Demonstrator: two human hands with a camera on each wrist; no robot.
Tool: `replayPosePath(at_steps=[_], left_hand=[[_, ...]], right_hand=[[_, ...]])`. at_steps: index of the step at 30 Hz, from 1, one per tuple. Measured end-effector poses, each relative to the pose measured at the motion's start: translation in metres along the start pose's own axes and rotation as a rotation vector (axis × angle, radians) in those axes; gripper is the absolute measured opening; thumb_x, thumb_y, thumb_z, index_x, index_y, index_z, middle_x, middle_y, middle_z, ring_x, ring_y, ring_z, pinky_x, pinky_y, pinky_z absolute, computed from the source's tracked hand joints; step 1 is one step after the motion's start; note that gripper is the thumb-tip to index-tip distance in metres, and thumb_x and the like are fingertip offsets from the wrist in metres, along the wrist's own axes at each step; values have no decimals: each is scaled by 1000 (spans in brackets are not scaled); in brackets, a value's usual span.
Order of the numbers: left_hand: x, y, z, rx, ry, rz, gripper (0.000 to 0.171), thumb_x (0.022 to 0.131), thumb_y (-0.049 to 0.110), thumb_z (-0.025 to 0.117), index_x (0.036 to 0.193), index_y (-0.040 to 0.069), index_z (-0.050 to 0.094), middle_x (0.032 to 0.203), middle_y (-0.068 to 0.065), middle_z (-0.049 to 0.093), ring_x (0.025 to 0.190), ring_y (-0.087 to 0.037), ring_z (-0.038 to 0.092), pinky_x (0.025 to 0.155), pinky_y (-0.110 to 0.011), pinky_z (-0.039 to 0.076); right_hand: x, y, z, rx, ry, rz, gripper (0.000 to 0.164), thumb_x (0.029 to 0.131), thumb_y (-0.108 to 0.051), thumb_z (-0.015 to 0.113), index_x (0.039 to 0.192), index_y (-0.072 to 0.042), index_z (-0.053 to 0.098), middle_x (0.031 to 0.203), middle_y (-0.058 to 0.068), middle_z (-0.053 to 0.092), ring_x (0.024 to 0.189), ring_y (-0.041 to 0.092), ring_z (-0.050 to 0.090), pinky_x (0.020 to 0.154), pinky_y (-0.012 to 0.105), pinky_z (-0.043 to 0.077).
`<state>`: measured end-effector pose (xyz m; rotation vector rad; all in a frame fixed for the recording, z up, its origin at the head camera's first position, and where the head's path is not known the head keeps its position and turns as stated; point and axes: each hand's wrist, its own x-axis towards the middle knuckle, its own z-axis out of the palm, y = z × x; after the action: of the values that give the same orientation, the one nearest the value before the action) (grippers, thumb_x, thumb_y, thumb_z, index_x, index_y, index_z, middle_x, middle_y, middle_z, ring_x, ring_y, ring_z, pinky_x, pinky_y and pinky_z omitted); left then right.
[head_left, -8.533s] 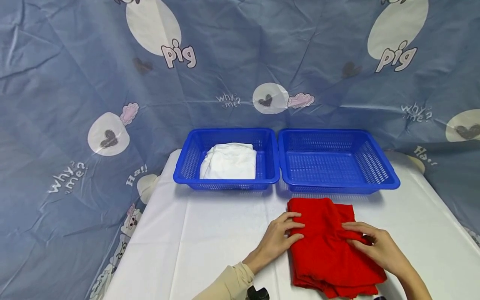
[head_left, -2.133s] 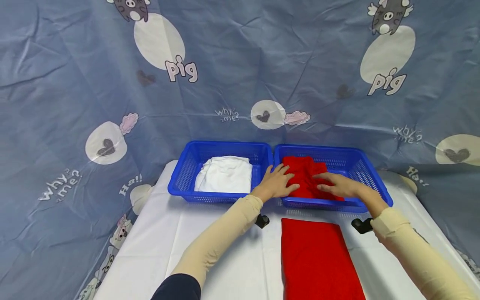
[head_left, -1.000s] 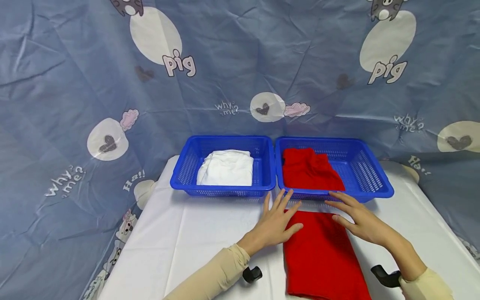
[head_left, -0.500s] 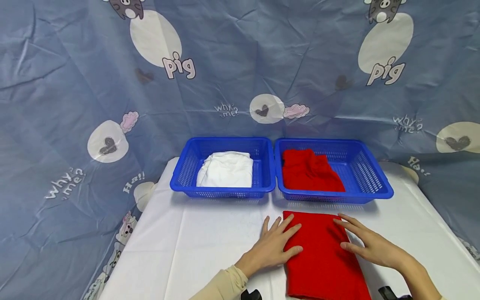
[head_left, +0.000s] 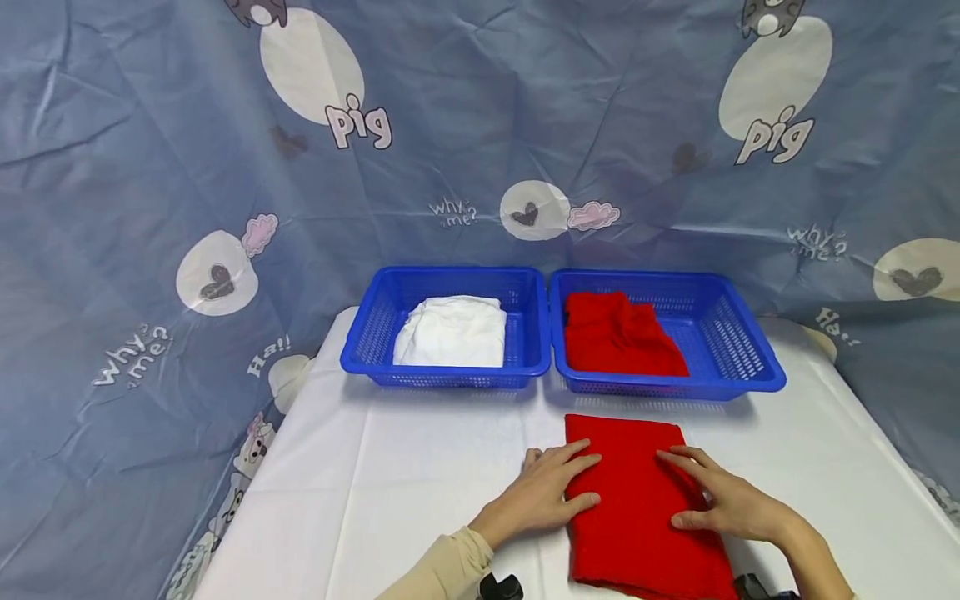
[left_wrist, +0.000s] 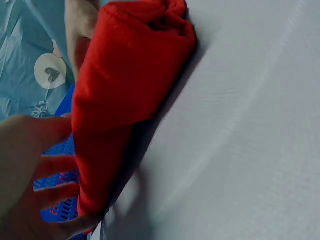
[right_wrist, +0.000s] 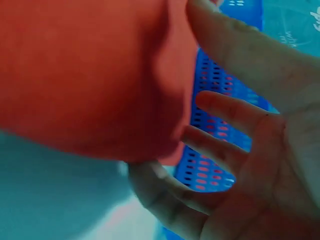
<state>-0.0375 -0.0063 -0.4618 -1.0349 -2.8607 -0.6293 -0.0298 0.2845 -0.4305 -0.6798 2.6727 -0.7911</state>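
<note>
A folded red cloth [head_left: 633, 508] lies flat on the table in front of the right-hand basket. My left hand [head_left: 534, 493] rests along its left edge, fingers reaching onto the top. In the left wrist view, the fingers of the left hand [left_wrist: 30, 170] are spread against the side of the thick folded red cloth [left_wrist: 115, 85]. At the opposite edge is my right hand [head_left: 738, 502], fingertips over the fabric. In the right wrist view, fingers of the right hand [right_wrist: 270, 160] are apart and loosely bent, some fingertips at the lower border of the red cloth [right_wrist: 85, 75].
Two blue plastic baskets stand side by side at the table's back. The left basket [head_left: 367, 371] holds a folded white cloth [head_left: 453, 333]; the right basket [head_left: 750, 383] holds another red cloth [head_left: 618, 337] on its left side. A printed blue curtain [head_left: 450, 100] hangs behind.
One red cloth went from the table into the right basket. Both hands then drew back from that basket and came down onto the sides of the other folded red cloth.
</note>
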Motion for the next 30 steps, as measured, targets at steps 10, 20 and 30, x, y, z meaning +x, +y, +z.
replayPosePath(at_steps=[10, 20, 30], left_hand=[[4, -11, 9, -158, 35, 55, 38, 92, 37, 42, 128, 25, 46, 137, 1, 39, 125, -13, 40, 100, -29, 36], [10, -16, 10, -154, 41, 74, 45, 83, 37, 57, 125, 24, 49, 134, 2, 41, 122, -12, 40, 101, -25, 34], [15, -17, 13, -135, 54, 109, 43, 80, 36, 63, 120, 24, 55, 127, 2, 46, 118, -9, 45, 97, -21, 37]], right_hand=[[8, 11, 10, 41, -5, -2, 79, 69, -47, 68, 136, -19, 35, 135, 9, 27, 122, 34, 32, 89, 53, 38], [6, 23, 16, 190, 9, -11, 69, 75, -36, 67, 134, -16, 38, 142, 10, 27, 124, -6, 25, 83, 38, 49], [6, 23, 21, 133, 100, -12, 65, 74, -40, 66, 131, -18, 44, 139, 10, 35, 122, 35, 32, 80, 37, 50]])
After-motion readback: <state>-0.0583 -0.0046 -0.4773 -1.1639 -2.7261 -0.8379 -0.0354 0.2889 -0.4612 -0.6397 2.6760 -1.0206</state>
